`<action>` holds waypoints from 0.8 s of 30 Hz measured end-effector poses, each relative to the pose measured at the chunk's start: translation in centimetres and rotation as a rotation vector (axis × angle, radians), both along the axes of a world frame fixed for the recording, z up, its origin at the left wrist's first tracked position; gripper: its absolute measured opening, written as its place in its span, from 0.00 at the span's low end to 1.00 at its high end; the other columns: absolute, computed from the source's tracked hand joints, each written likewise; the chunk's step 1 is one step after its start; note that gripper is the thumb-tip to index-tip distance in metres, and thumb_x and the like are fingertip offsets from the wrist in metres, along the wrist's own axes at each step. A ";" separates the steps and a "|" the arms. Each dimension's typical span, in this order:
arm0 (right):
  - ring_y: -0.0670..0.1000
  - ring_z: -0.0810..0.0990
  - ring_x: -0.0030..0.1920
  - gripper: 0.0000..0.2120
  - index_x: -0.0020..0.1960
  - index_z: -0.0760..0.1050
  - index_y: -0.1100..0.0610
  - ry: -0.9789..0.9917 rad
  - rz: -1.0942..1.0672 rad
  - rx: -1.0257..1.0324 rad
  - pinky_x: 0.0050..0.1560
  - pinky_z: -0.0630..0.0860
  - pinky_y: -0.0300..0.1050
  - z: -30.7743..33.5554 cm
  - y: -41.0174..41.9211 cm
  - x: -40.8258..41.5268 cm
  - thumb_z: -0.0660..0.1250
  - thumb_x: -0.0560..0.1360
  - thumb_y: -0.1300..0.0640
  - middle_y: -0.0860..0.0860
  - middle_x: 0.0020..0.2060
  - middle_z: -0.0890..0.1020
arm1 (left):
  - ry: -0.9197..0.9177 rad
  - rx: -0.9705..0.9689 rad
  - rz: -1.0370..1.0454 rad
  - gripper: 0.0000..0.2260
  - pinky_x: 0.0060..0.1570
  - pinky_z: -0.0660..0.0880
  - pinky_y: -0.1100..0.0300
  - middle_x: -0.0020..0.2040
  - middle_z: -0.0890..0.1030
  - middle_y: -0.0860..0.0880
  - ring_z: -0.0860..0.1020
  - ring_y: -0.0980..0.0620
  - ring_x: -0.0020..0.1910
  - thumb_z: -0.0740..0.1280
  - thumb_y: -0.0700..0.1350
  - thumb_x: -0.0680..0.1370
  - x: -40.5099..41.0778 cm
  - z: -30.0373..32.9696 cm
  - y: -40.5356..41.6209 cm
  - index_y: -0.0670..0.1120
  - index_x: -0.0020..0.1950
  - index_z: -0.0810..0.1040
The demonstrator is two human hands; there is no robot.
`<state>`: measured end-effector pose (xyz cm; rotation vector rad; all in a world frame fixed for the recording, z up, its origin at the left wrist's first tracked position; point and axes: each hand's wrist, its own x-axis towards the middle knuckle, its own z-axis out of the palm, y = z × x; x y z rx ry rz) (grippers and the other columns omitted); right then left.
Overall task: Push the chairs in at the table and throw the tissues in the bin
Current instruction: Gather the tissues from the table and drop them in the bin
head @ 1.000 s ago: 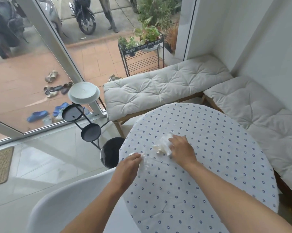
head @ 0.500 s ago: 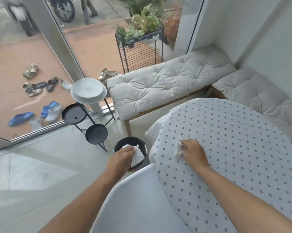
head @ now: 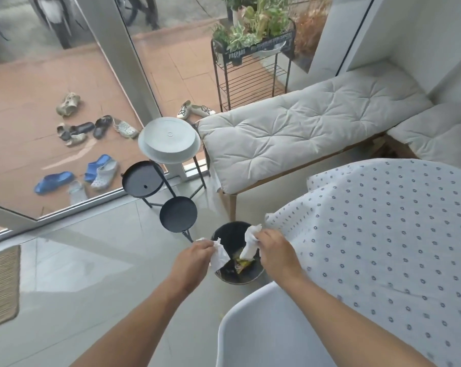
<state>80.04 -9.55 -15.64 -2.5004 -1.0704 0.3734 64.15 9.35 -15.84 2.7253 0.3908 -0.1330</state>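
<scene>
A round black bin [head: 225,229] stands on the floor by the table's left edge, with some rubbish inside. Both hands hover over its opening. My left hand [head: 193,260] grips a crumpled white tissue [head: 220,256] at the bin's left rim. My right hand [head: 275,251] holds a second white tissue [head: 250,241], which hangs down into the bin. A white plastic chair [head: 266,332] sits at the bottom, its back against the round table [head: 388,247] covered with a dotted white cloth.
A black stand [head: 155,181] with round trays and a white dish stands just beyond the bin. Cushioned benches [head: 290,131] line the wall behind the table. A glass door, shoes outside and a plant rack are farther off. A woven mat [head: 1,284] lies at the left.
My right hand lifted its tissue off the table and swung left over the bin. My left hand stayed over the bin with its tissue. The view turned left and down.
</scene>
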 end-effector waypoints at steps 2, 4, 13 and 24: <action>0.57 0.77 0.52 0.16 0.59 0.79 0.57 0.010 -0.023 -0.053 0.41 0.76 0.48 -4.5 0.9 -0.2 0.65 0.75 0.70 0.53 0.50 0.81 | 0.024 -0.014 -0.014 0.08 0.46 0.77 0.50 0.58 0.82 0.46 0.78 0.41 0.58 0.67 0.35 0.76 1.1 -3.6 0.8 0.41 0.54 0.82; 0.55 0.77 0.53 0.16 0.59 0.79 0.56 0.018 -0.011 -0.124 0.41 0.72 0.45 -9.1 1.6 -0.2 0.64 0.76 0.69 0.52 0.51 0.81 | 0.063 -0.020 -0.036 0.07 0.44 0.74 0.51 0.56 0.82 0.45 0.77 0.41 0.56 0.67 0.35 0.75 2.0 -7.7 1.5 0.41 0.52 0.80; 0.56 0.77 0.48 0.13 0.48 0.73 0.56 0.062 0.061 -0.329 0.38 0.69 0.47 -25.5 3.8 1.2 0.61 0.72 0.72 0.51 0.44 0.76 | 0.108 -0.125 -0.084 0.08 0.40 0.70 0.57 0.49 0.83 0.46 0.78 0.46 0.49 0.69 0.33 0.72 7.1 -27.1 2.7 0.41 0.48 0.83; 0.63 0.53 0.80 0.36 0.80 0.57 0.53 0.154 0.090 -0.613 0.78 0.56 0.63 -31.7 4.1 1.1 0.64 0.78 0.38 0.58 0.80 0.59 | 0.419 -0.027 -0.071 0.26 0.78 0.49 0.33 0.85 0.51 0.46 0.48 0.43 0.83 0.64 0.46 0.81 8.0 -32.3 3.7 0.53 0.79 0.63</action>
